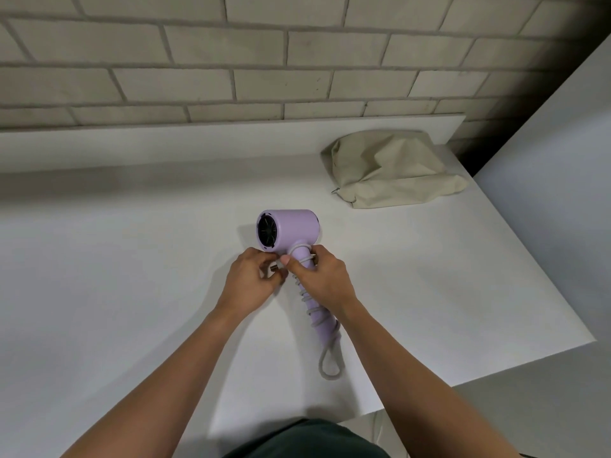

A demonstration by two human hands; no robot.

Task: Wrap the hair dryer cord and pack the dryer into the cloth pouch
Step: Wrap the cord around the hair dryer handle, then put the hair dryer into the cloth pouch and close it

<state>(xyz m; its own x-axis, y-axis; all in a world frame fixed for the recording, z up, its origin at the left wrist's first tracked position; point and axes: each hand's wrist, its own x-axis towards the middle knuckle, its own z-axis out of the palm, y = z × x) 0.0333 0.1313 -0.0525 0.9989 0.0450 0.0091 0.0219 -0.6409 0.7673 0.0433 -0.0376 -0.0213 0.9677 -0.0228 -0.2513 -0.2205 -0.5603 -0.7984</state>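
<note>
One wide-angle camera, worn on the person's head, looks forward and steeply down at close range on the left hand (251, 284) and right hand (322, 280); beyond the hands lie a white table (132, 259) and brick wall (231, 54).

Smooth matt plastic hair dryer (294, 228), creased cloth pouch (390, 170), rough brick wall (231, 54).

Plug (275, 268) mostly hidden behind left hand (253, 280), dryer handle (319, 320) partly covered by right hand (322, 279)
</note>
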